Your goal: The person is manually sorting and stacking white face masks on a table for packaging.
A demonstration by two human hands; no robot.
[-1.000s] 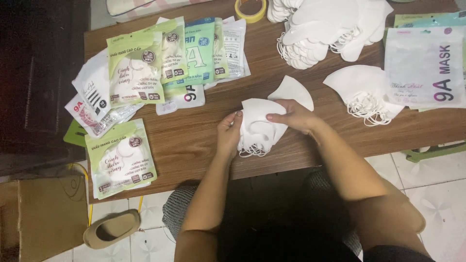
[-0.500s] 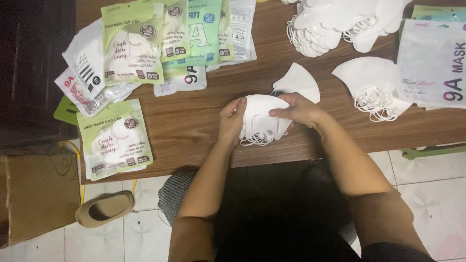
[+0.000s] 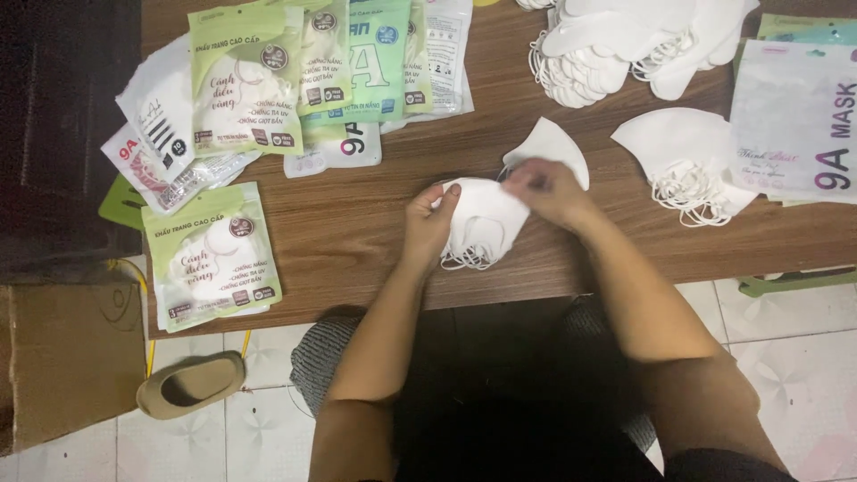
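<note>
My left hand (image 3: 430, 220) grips the left edge of a small stack of white face masks (image 3: 482, 223) with loose ear loops, held just above the wooden table (image 3: 357, 241). My right hand (image 3: 546, 189) is blurred and pinches the stack's upper right edge. A single white mask (image 3: 552, 145) lies on the table just behind my right hand. A fanned pile of white masks (image 3: 683, 152) rests further right.
Green and white mask packets (image 3: 245, 80) are spread at the back left, and one green packet (image 3: 212, 257) lies at the front left edge. A large heap of white masks (image 3: 625, 40) and a white packet (image 3: 794, 120) sit at the back right. A sandal (image 3: 192, 384) and cardboard box (image 3: 71, 357) are on the tiled floor.
My right hand has shifted from over the stack's right side to its upper right edge. The view has tilted slightly toward the table's near edge.
</note>
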